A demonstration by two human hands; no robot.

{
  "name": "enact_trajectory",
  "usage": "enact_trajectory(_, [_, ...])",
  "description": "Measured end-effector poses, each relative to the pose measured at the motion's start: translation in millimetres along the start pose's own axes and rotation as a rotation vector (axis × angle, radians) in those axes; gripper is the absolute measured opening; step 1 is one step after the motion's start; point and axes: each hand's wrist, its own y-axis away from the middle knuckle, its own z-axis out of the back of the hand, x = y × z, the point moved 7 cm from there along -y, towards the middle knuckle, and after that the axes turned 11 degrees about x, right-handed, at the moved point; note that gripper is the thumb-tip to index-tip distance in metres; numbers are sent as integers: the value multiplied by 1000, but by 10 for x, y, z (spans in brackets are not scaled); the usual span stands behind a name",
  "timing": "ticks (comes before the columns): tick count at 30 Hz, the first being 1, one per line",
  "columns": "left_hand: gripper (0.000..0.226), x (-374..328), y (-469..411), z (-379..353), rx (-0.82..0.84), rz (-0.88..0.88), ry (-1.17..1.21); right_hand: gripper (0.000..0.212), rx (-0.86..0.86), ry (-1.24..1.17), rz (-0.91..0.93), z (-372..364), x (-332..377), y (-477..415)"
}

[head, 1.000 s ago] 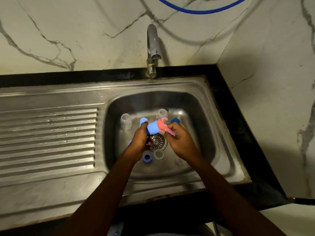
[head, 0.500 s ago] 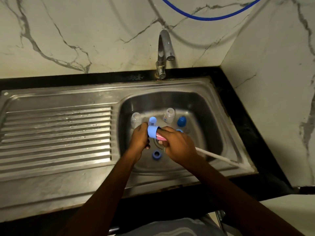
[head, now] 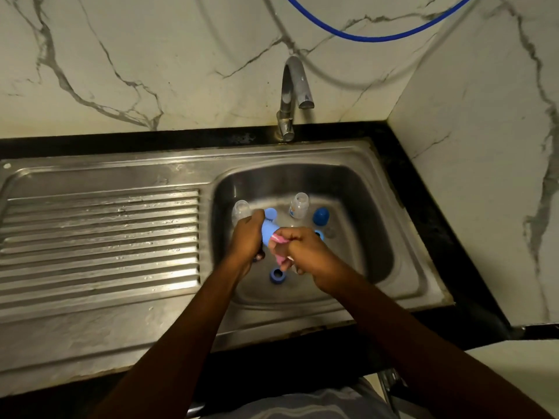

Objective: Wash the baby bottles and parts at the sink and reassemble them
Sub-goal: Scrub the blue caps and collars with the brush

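Note:
Over the steel sink basin (head: 375, 207), my left hand (head: 246, 237) grips a light blue bottle part (head: 269, 232). My right hand (head: 302, 252) is closed on a pink brush (head: 279, 238) whose head is pushed against that blue part. Two clear bottles stand in the basin, one (head: 240, 210) behind my left hand and one (head: 299, 205) further right. A blue cap (head: 320, 215) sits at the back right, a blue ring (head: 277, 275) lies below my hands, and another light blue part (head: 270, 213) stands behind them.
The tap (head: 292, 95) rises behind the basin with no water running. A ribbed steel drainboard (head: 99, 237) lies to the left. Marble walls close the back and right side, and a blue hose (head: 372, 36) hangs above.
The view has shifted, so the sink sits further right. My right hand has drawn the pink brush back against the blue part; the white handle seen earlier is hidden now.

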Motion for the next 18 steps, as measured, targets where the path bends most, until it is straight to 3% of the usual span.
enact_trajectory(1, [40,38,2,10,-16,-7,39,7,113,-270,-24,-38,28,17])
enact_trajectory(2, [44,70,-3,20,-38,-7,54,8,168,-374,-35,-32,31,0])
enact_trajectory(5, [41,49,-3,36,-21,0,34,14,91,-67,-108,77,39,-43])
enact_trajectory(10, [47,49,-51,14,207,87,73,13,-123,592,226,213,175,8])
enact_trajectory(13, [45,79,-57,18,199,73,41,28,-116,657,199,195,160,43])
enact_trajectory(16, [41,105,-34,18,165,36,53,46,-220,559,230,323,149,125])
enact_trajectory(18, [34,90,5,21,143,5,85,42,-257,521,214,448,124,171])
